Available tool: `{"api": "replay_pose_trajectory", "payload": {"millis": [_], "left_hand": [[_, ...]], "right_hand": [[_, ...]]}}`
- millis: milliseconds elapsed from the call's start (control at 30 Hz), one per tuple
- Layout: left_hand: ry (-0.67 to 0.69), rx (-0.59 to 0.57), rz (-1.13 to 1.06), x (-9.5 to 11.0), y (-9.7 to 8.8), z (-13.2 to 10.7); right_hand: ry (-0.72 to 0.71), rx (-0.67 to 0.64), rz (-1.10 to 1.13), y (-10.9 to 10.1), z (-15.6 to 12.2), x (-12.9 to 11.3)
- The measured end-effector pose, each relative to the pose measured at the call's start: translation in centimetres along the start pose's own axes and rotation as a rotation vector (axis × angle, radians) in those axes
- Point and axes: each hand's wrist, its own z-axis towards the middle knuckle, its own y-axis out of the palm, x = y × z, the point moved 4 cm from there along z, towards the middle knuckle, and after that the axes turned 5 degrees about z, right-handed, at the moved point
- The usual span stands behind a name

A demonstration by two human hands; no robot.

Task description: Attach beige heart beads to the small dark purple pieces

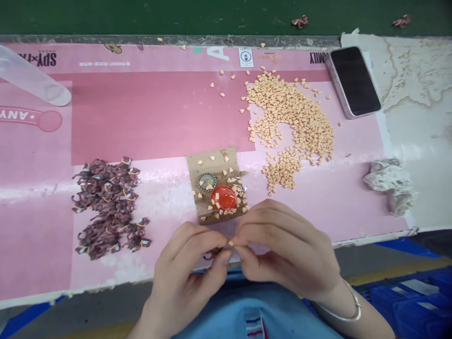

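My left hand [192, 270] pinches a small dark purplish-brown figurine [211, 254], mostly hidden behind the fingers. Against it, my right hand [286, 247] holds a tiny pale-yellow piece [231, 243] between thumb and fingertips. The two hands meet close to the table's front edge. Just beyond them lies a brown cardboard square [197, 209] bearing a red dish [226, 197], a metal bottle cap [207, 181] and scattered yellow pieces. To the left is a heap of similar dark figurines [106, 202], several with pale yellow and whitish parts on them.
A large spread of tiny yellow pieces [293, 113] covers the table's right middle. Beyond it lies a phone [354, 81]; nearer is a crumpled white cloth [390, 183]. A clear plastic tube [31, 77] lies at left. Two figurines rest on the green surface [212, 16] behind.
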Motion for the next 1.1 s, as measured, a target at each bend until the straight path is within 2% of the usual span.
{"api": "replay_pose_trajectory", "payload": {"millis": [167,267,367,500,633,833,1100], "left_hand": [[-0.182,0.051,-0.129,-1.2,-1.1,-1.9],[-0.208,0.108,-0.109,-1.9,-1.7,-2.8],[-0.195,0.108,-0.077,-2.5,-2.0,-3.1],[-0.040,0.078,-0.124,-2.5,-2.2,-2.9],[0.058,0.142,-0.009,-2.4,-2.4,-2.8],[-0.045,0.275,-0.046,-2.2,-2.2,-2.9],[-0.142,0.227,-0.101,-2.7,-2.2,-3.0]], "right_hand": [[0.014,0.034,-0.168,-1.0,0.6,1.7],[0.018,0.023,-0.210,-0.8,0.9,2.4],[0.022,0.021,-0.229,-0.4,1.0,2.7],[0.012,0.022,-0.247,-0.5,1.2,2.8],[0.015,-0.014,-0.255,-0.7,1.4,2.7],[-0.014,-0.081,-0.271,-0.9,1.9,2.3],[-0.033,-0.157,-0.348,-0.8,2.1,1.8]]}}
